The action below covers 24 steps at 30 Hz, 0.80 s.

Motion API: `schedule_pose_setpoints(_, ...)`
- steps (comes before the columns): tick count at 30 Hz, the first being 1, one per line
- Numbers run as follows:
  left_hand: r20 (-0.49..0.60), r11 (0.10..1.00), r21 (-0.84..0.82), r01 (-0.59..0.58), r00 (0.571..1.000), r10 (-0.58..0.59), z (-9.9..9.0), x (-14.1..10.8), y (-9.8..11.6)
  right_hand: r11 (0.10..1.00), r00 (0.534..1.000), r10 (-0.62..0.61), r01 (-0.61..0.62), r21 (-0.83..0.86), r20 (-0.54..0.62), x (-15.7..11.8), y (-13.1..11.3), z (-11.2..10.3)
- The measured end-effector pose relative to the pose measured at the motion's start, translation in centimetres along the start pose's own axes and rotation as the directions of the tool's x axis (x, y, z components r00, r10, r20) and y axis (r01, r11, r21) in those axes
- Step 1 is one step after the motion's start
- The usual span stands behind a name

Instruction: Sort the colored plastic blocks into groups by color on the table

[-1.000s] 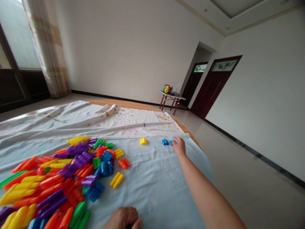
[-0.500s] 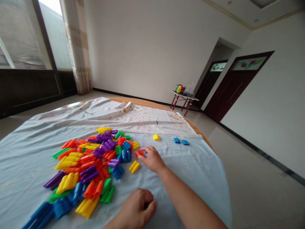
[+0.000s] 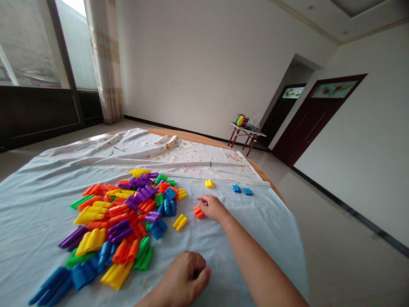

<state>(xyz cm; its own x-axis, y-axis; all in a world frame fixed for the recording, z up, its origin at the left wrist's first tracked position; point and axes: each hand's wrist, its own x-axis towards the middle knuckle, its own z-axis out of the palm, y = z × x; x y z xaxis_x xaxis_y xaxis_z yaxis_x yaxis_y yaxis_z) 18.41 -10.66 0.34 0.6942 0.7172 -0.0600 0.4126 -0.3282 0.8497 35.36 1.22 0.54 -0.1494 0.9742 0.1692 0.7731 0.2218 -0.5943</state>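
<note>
Grip of your right hand: fingers curled at the orange block on the cloth; hold cannot be confirmed. Expect light, stiff plastic; pinch its outer sides. Your left hand is loosely closed.

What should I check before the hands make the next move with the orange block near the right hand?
1. Right hand close to the orange block: ok.
2. Firm grip on that block: cannot tell, the contact is unclear.
3. Left hand clear of the pile: ok, it is curled beside it.
4. Left hand without a block inside: cannot tell, the fingers hide it.
5. Two blue blocks apart from the pile: ok.
6. Pile blocks all separate: not ok, many overlap.
</note>
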Motion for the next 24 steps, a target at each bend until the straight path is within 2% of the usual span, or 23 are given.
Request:
schedule_pose_setpoints(3, 0.006, 1.0, -0.005, 0.002, 1.0, -0.002, -0.1, 0.1, 0.0, 0.996, 0.981, -0.034, 0.017, -0.091, -0.191, -0.4, 0.0, -0.2)
schedule_pose_setpoints(5, 0.002, 1.0, -0.001, 0.0, 1.0, 0.0, -0.1, 0.1, 0.0, 0.987, 0.969, -0.051, 0.011, -0.163, -0.242, -1.1, -0.4, -0.2)
schedule_pose_setpoints(9, -0.005, 1.0, 0.004, 0.006, 1.0, -0.006, 0.0, 0.1, -0.1, 0.962, 0.988, 0.004, -0.045, -0.271, -0.151, -2.7, -1.1, 0.1)
schedule_pose_setpoints(12, -0.015, 1.0, 0.003, 0.01, 1.0, -0.01, 0.1, 0.1, -0.2, 0.961, 0.997, -0.032, 0.011, -0.276, -0.073, -2.9, -1.0, 0.1)
schedule_pose_setpoints(16, -0.005, 1.0, 0.006, 0.017, 1.0, -0.017, 0.1, 0.1, -0.4, 0.963, 0.989, -0.101, 0.07, -0.261, -0.105, -2.2, 0.3, -1.2)
schedule_pose_setpoints(20, -0.008, 1.0, 0.022, 0.018, 1.0, -0.018, 0.1, 0.1, -0.5, 0.963, 0.991, -0.08, 0.049, -0.267, -0.108, -1.8, 1.9, -2.7)
schedule_pose_setpoints(24, -0.013, 1.0, 0.02, 0.012, 1.0, -0.012, 0.1, 0.2, -0.5, 0.973, 0.997, -0.033, 0.015, -0.229, -0.075, -2.0, 3.0, -3.0)
